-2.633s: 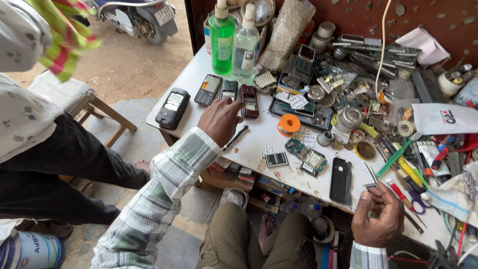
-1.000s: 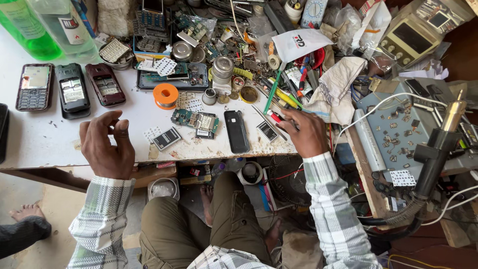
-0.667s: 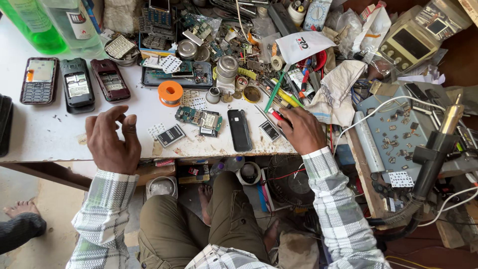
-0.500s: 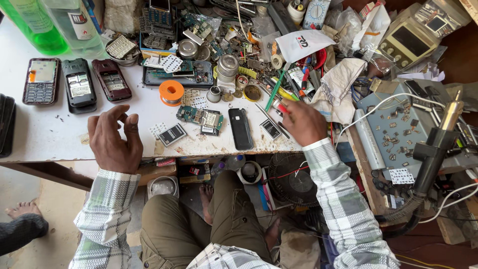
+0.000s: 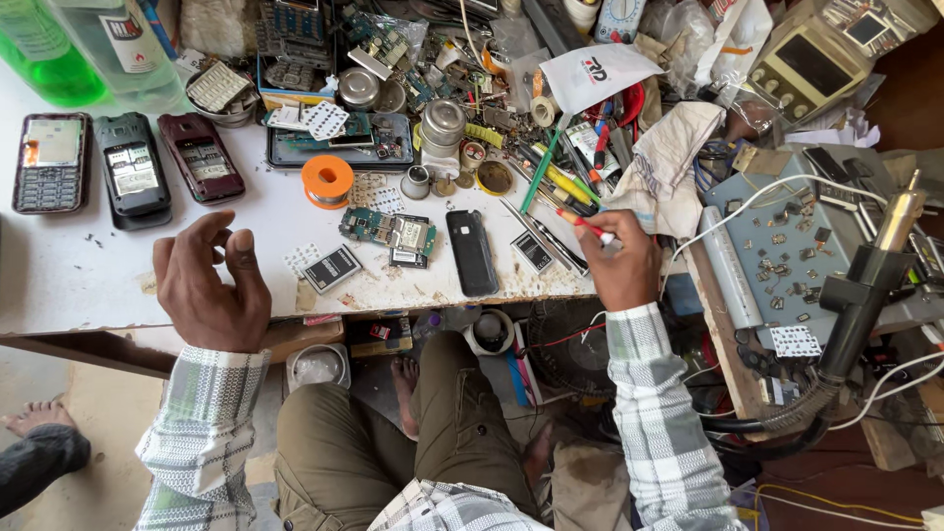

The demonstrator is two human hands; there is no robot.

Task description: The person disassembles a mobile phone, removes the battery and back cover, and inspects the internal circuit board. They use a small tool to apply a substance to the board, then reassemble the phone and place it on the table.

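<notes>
My left hand point(image 5: 211, 287) rests on the front edge of the white table point(image 5: 88, 280), fingers apart and holding nothing. It is nearest to a small flat battery point(image 5: 331, 267). My right hand point(image 5: 621, 267) is at the table's right end, closed on a thin red-and-white tool point(image 5: 582, 222) that points up-left toward a pile of pens and screwdrivers point(image 5: 556, 177). Between my hands lie a green circuit board point(image 5: 388, 231), a black phone cover point(image 5: 472, 252) and another small battery point(image 5: 536, 252).
Three phones point(image 5: 131, 182) lie at the left, below a green bottle point(image 5: 39, 54). An orange solder spool point(image 5: 326, 179), tins, a white cloth point(image 5: 669, 157) and parts crowd the back. A hot-air handle point(image 5: 865, 285) stands right. Another person's foot point(image 5: 29, 423) is lower left.
The camera has swung down over the table. My right hand drew back from the tool pile toward the right edge with the red tool. My left hand stayed at the front edge.
</notes>
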